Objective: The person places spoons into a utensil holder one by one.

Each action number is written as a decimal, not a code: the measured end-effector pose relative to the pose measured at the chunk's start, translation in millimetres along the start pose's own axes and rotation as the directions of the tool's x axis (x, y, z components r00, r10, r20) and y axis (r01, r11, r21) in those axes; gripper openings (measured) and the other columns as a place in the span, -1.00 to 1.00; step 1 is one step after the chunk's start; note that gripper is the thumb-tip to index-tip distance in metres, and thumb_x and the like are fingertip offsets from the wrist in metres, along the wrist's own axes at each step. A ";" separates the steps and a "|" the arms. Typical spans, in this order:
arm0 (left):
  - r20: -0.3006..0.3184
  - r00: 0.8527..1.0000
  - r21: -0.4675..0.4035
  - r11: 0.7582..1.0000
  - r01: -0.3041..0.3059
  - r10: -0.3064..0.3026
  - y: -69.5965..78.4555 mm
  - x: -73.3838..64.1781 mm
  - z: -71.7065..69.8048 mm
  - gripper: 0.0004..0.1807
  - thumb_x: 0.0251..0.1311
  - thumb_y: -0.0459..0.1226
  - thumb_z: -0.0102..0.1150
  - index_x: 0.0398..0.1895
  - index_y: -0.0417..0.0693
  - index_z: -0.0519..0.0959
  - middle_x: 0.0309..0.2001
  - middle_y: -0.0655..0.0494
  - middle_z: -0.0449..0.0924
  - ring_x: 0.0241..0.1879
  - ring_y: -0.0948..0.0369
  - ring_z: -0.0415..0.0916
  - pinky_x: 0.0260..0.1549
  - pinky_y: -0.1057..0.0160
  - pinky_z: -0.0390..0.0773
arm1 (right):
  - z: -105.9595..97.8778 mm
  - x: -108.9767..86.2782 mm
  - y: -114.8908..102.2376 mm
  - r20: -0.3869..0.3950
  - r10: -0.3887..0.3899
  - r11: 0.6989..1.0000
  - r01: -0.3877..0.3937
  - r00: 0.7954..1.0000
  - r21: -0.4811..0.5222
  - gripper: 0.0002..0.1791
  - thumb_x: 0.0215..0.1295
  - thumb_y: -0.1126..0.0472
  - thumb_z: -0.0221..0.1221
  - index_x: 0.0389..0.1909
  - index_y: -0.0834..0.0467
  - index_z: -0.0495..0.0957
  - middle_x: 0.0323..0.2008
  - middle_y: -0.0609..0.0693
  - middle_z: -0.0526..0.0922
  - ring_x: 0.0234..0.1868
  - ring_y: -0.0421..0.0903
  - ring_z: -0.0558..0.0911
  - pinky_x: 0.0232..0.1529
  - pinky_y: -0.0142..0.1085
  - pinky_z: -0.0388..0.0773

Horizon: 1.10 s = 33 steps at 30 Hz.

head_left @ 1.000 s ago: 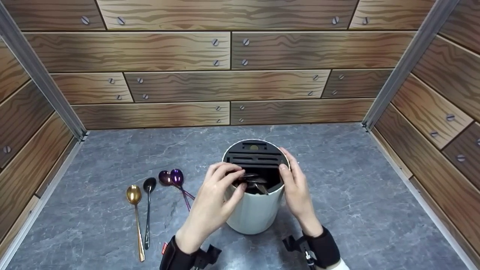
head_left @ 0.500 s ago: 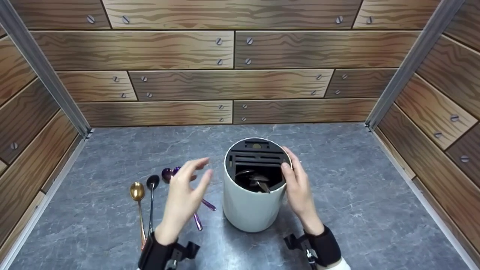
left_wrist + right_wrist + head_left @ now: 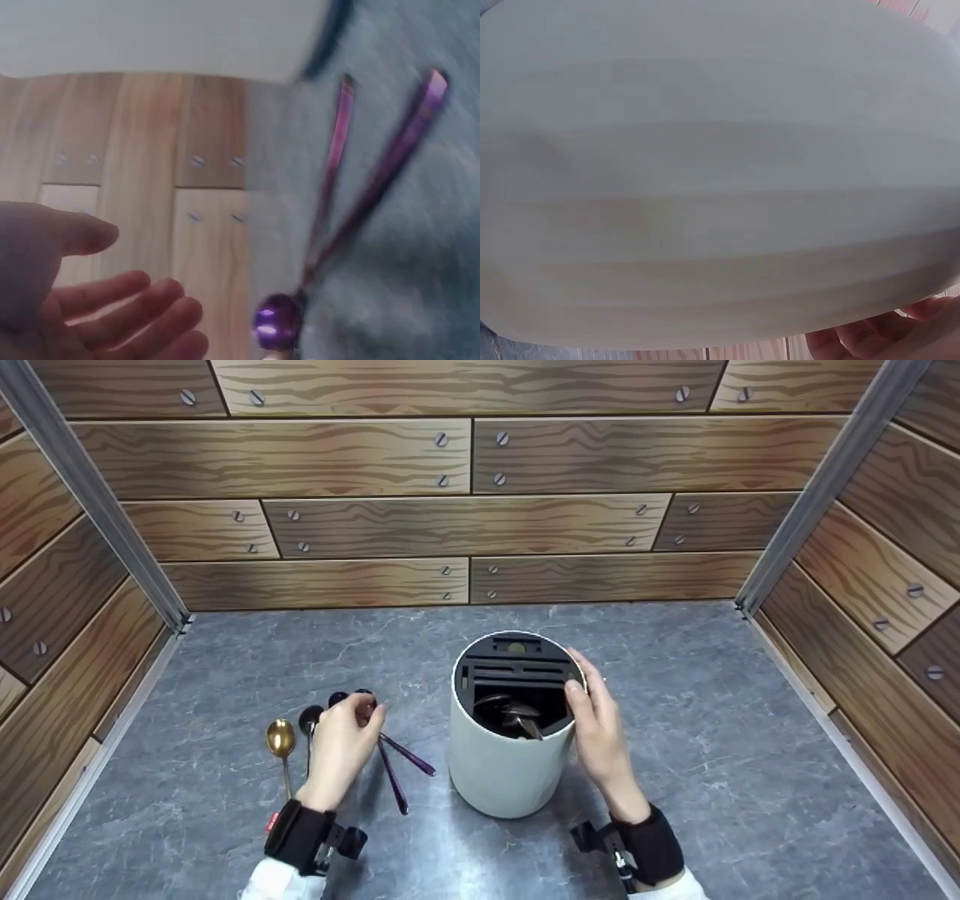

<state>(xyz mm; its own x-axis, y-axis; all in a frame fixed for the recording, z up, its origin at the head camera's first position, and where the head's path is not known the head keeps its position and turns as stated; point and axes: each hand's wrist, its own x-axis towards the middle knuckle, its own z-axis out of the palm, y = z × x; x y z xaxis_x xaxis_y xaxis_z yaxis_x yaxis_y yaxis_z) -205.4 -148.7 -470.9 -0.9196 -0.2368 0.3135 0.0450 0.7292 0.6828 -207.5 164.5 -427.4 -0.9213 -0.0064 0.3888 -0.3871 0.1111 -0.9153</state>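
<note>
My left hand (image 3: 345,735) is over two purple spoons (image 3: 409,757) lying crossed on the tabletop, covering part of their bowls in the head view. In the left wrist view, the thumb and relaxed fingers (image 3: 142,322) stand apart with nothing between them, and one shiny purple spoon bowl (image 3: 277,321) shows beside them. With my right hand (image 3: 600,727) I grip the right side of a white cylindrical utensil holder (image 3: 506,780), thumb at its rim. Its black slotted insert (image 3: 517,671) has a large opening where several dark spoons (image 3: 519,712) rest.
Left of the left hand lie a gold spoon (image 3: 280,737) and a black spoon (image 3: 310,718), their handles partly hidden by the arm. Wood-patterned panels (image 3: 375,529) wall in the grey marbled tabletop (image 3: 675,660) at the back and both sides.
My left hand has left the holder's opening and moved left and down to the purple spoons. The right hand keeps its grip on the holder.
</note>
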 end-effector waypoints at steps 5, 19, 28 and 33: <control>0.000 1.000 0.083 0.996 0.009 -0.009 -9.7 3.3 7.1 -0.82 0.27 -0.27 0.32 -0.21 -0.23 0.74 -0.47 -0.03 0.70 -0.44 -0.01 0.66 -0.41 -0.06 0.60 | -0.6 0.9 0.6 0.002 0.005 1.000 -0.005 1.000 -0.007 -0.46 0.65 0.30 -0.15 0.54 0.42 0.23 0.52 0.38 0.38 0.32 -0.58 0.46 0.44 -0.64 0.34; -0.011 0.998 0.247 0.967 0.057 -0.056 -17.6 8.0 23.9 -0.69 0.24 -0.27 0.35 -0.58 -0.30 0.60 -0.36 -0.45 0.74 -0.37 -0.36 0.72 -0.39 -0.28 0.66 | -1.5 1.0 0.3 0.007 0.003 1.000 -0.003 1.000 -0.017 -0.46 0.65 0.31 -0.15 0.54 0.41 0.23 0.51 0.37 0.39 0.33 -0.58 0.45 0.44 -0.64 0.33; 0.010 0.992 0.278 0.953 0.116 -0.123 -22.9 15.4 30.0 -0.73 0.18 -0.27 0.36 -0.42 -0.40 0.65 -0.29 -0.50 0.73 -0.31 -0.39 0.73 -0.38 -0.30 0.69 | -0.9 1.6 0.6 0.009 0.009 1.000 -0.009 1.000 -0.006 -0.46 0.65 0.32 -0.15 0.54 0.43 0.23 0.51 0.38 0.38 0.33 -0.58 0.45 0.44 -0.64 0.34; 0.013 0.990 0.280 0.951 0.133 -0.142 -23.4 19.0 30.8 -0.73 0.14 -0.27 0.40 -0.37 -0.39 0.66 -0.26 -0.49 0.74 -0.29 -0.38 0.74 -0.35 -0.29 0.70 | -1.0 1.6 0.2 0.008 0.011 1.000 -0.010 1.000 -0.016 -0.46 0.65 0.32 -0.15 0.54 0.42 0.23 0.51 0.37 0.39 0.32 -0.59 0.45 0.44 -0.65 0.33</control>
<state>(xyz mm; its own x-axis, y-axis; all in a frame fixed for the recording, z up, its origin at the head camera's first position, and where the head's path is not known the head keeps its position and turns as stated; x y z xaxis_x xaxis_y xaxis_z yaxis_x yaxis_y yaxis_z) -235.9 -150.5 -501.3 -0.9217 -0.3298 0.2044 -0.1888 0.8415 0.5063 -209.1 165.5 -426.9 -0.9256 -0.0129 0.3783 -0.3768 0.1270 -0.9176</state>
